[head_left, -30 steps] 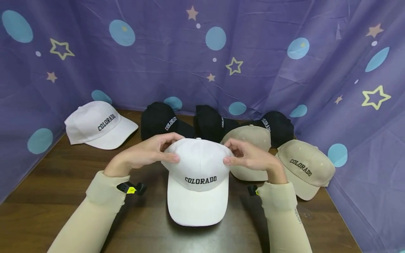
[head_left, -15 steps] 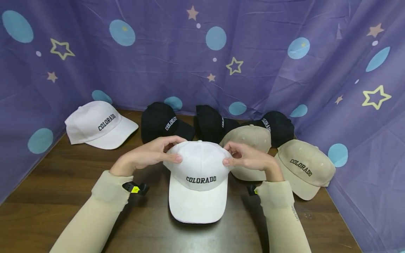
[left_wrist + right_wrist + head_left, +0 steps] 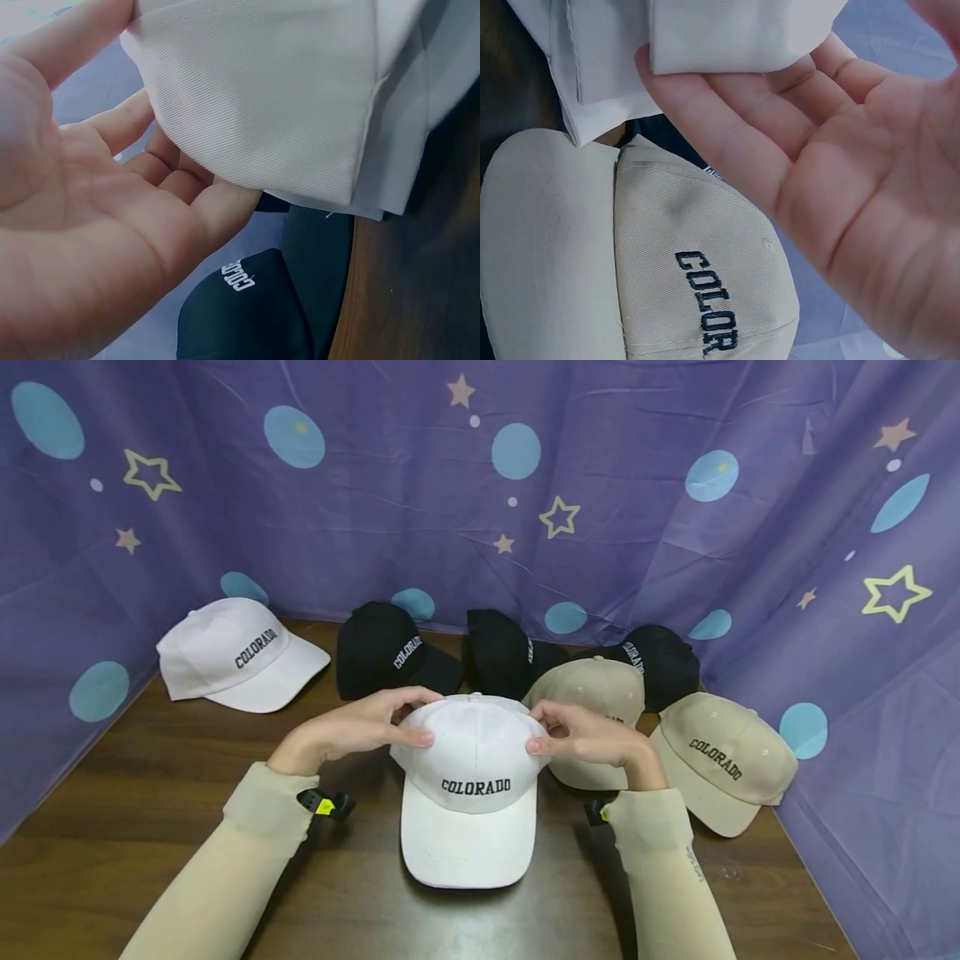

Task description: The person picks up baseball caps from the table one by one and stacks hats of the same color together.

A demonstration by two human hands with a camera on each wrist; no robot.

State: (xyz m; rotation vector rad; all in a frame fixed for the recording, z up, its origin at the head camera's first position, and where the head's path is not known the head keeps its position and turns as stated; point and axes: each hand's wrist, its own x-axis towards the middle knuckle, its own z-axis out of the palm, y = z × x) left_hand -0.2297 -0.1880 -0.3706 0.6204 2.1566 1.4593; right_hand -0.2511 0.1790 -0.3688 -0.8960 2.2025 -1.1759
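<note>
A white baseball cap (image 3: 472, 752) with black COLORADO lettering faces the person in the middle of the head view, its brim pointing down toward the front. On its left side the left hand (image 3: 352, 727) grips the crown, thumb on the front panel and fingers behind. The right hand (image 3: 592, 735) holds the opposite side the same way. In the left wrist view, the fingers curl behind the cap's white fabric (image 3: 255, 97). From the right wrist, the fingers lie under and behind the cap's edge (image 3: 720, 37).
Another white cap (image 3: 232, 652) sits at the back left of the wooden table (image 3: 150, 810). Black caps (image 3: 375, 647) line the back by the purple curtain (image 3: 420, 485). Two beige caps stand at the right: one beige cap (image 3: 592, 681) behind the right hand, another beige cap (image 3: 727, 760) near the edge.
Both hands, still gripping the white cap, have shifted slightly; the brim's front edge sits a little farther from the person. The other caps stay where they were.
</note>
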